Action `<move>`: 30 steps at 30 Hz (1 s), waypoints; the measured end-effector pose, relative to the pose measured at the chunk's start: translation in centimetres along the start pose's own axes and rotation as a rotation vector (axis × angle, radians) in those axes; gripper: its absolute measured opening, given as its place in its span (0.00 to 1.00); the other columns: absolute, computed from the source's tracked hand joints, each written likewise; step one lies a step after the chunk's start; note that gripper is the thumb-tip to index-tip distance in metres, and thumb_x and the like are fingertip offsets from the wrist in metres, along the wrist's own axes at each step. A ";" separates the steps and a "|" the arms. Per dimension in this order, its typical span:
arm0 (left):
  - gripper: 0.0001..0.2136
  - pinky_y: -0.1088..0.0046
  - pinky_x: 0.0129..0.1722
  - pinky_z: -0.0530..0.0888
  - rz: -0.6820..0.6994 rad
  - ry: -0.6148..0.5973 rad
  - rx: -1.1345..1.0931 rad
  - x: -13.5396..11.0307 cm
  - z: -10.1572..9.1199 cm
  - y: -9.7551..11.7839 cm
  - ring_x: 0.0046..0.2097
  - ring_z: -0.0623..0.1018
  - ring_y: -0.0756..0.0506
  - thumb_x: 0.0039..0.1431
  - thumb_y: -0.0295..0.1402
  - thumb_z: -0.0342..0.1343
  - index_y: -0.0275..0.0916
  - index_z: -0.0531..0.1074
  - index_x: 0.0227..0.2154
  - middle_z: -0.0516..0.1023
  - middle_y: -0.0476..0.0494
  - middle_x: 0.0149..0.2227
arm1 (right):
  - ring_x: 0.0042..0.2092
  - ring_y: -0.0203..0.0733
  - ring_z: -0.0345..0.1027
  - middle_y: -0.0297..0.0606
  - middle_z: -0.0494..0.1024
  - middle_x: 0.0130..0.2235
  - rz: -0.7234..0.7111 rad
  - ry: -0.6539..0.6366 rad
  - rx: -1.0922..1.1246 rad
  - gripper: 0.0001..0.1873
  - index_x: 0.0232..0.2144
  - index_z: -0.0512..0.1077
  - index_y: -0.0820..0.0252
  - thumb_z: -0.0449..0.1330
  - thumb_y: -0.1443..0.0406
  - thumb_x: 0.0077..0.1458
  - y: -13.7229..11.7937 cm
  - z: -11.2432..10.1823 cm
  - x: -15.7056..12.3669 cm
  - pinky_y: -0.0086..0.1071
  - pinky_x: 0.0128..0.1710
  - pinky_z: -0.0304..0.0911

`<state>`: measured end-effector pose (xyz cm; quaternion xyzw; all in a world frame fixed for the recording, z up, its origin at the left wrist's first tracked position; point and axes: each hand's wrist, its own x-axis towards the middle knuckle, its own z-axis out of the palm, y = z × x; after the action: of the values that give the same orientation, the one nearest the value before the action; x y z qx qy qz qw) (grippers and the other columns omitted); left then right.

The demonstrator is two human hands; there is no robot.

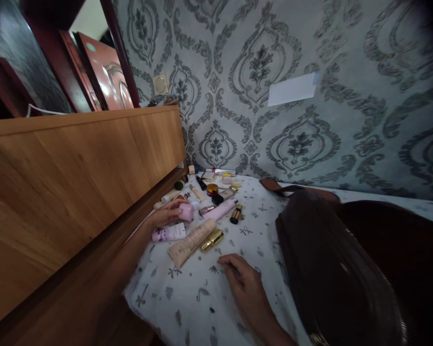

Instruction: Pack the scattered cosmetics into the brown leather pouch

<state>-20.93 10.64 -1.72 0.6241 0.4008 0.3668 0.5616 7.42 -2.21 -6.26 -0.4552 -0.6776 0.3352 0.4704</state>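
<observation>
My left hand [168, 213] is closed on a small pink jar [186, 212] among the cosmetics on the patterned sheet. Just below that hand lies a white and purple tube [169, 232]. A large beige tube [192, 242] lies slantwise beside a shiny gold bottle [212, 240]. My right hand [242, 277] rests low over the sheet, its fingers loosely bent and apart, with nothing seen in it. The gold bottle is the thing nearest to it. Farther back are a pale pink tube [220, 210] and a black and gold bottle [236, 214].
A dark brown bag [321, 259] with a zip stands at the right, its brown strap [274, 185] reaching toward the wall. A wooden cabinet panel [86, 163] runs along the left. More cosmetics, including a round amber jar [212, 190] and a silver tube [221, 171], lie near the patterned wall.
</observation>
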 end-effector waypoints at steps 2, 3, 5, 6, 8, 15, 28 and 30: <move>0.26 0.63 0.47 0.72 -0.002 0.018 -0.087 -0.1 0.0 0.0 0.48 0.74 0.42 0.52 0.44 0.62 0.41 0.66 0.52 0.68 0.38 0.52 | 0.37 0.46 0.71 0.40 0.78 0.33 -0.001 0.007 0.002 0.11 0.30 0.73 0.58 0.51 0.64 0.54 0.0 0.0 0.0 0.35 0.36 0.65; 0.25 0.62 0.46 0.72 -0.001 0.032 -0.098 -0.1 0.0 0.1 0.48 0.74 0.42 0.53 0.44 0.62 0.42 0.66 0.52 0.68 0.38 0.52 | 0.37 0.46 0.71 0.40 0.78 0.33 -0.001 0.009 0.002 0.11 0.30 0.74 0.58 0.51 0.64 0.53 0.0 0.1 0.0 0.35 0.36 0.65; 0.23 0.63 0.45 0.72 0.013 0.068 0.020 0.1 0.1 0.3 0.48 0.73 0.42 0.54 0.44 0.60 0.42 0.67 0.51 0.69 0.40 0.52 | 0.37 0.46 0.71 0.40 0.78 0.33 0.002 0.012 0.003 0.12 0.29 0.74 0.58 0.50 0.65 0.53 0.0 0.1 0.0 0.35 0.36 0.64; 0.22 0.64 0.46 0.71 0.025 0.086 0.142 0.3 0.3 0.4 0.47 0.73 0.42 0.54 0.43 0.60 0.42 0.68 0.51 0.70 0.41 0.50 | 0.36 0.46 0.71 0.40 0.78 0.33 0.001 0.014 0.003 0.12 0.29 0.74 0.58 0.50 0.65 0.53 0.0 0.2 0.0 0.35 0.36 0.64; 0.21 0.65 0.48 0.70 0.064 0.106 0.452 0.7 1.0 0.8 0.47 0.72 0.43 0.53 0.41 0.60 0.41 0.71 0.49 0.71 0.43 0.47 | 0.36 0.46 0.71 0.40 0.78 0.33 0.001 0.017 -0.003 0.12 0.29 0.73 0.58 0.50 0.65 0.53 0.0 0.2 0.0 0.35 0.35 0.64; 0.19 0.65 0.48 0.67 0.114 0.050 1.105 1.2 4.2 1.7 0.45 0.70 0.41 0.55 0.35 0.56 0.44 0.73 0.51 0.69 0.42 0.43 | 0.37 0.46 0.71 0.40 0.78 0.33 0.009 0.012 0.007 0.11 0.29 0.73 0.58 0.51 0.65 0.52 -0.1 0.1 -0.1 0.35 0.37 0.64; 0.12 0.66 0.50 0.69 0.174 0.303 1.171 11.5 3.5 1.7 0.49 0.73 0.43 0.60 0.28 0.50 0.40 0.75 0.43 0.76 0.41 0.45 | 0.35 0.42 0.71 0.37 0.76 0.30 -0.134 0.042 0.027 0.10 0.28 0.72 0.57 0.51 0.68 0.56 1.9 0.3 0.0 0.30 0.36 0.64; 0.11 0.66 0.50 0.69 0.130 0.330 1.180 13.7 3.4 1.6 0.49 0.73 0.43 0.60 0.27 0.50 0.39 0.75 0.42 0.77 0.41 0.45 | 0.34 0.41 0.71 0.36 0.76 0.29 -0.162 0.088 0.034 0.10 0.27 0.71 0.57 0.51 0.70 0.54 2.5 0.6 0.0 0.30 0.36 0.64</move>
<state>-12.12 21.72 -0.40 0.7878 0.5789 0.2082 0.0289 7.62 -1.35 -8.70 -0.4049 -0.6852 0.2873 0.5330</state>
